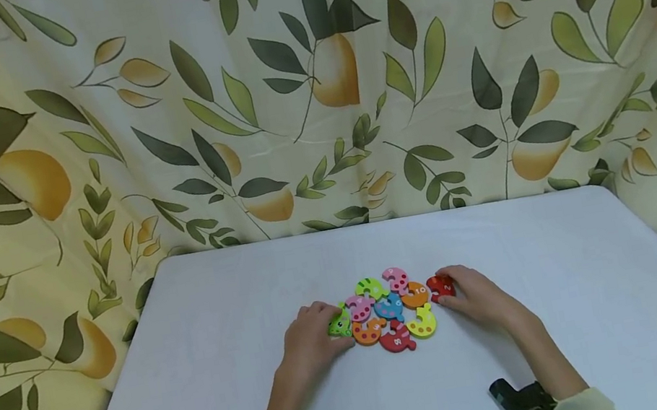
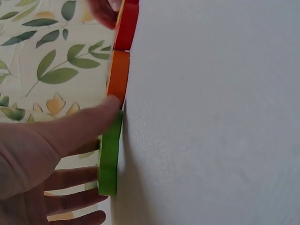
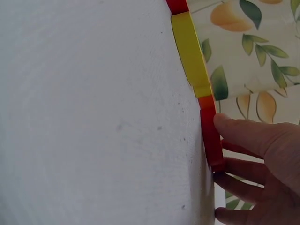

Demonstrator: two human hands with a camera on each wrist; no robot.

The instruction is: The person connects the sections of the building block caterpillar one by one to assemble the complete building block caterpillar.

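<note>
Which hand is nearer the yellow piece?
The right hand: it holds a red piece beyond and right of the yellow piece; the left hand holds a green piece, farther off to the left.

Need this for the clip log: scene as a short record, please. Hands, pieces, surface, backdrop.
left hand: grips green face piece, cluster's left end
right hand: grips red end piece, cluster's right end
between: eight pieces, including a blue piece and a yellow piece
surface: white table
backdrop: curtain, leaf-and-fruit print
</note>
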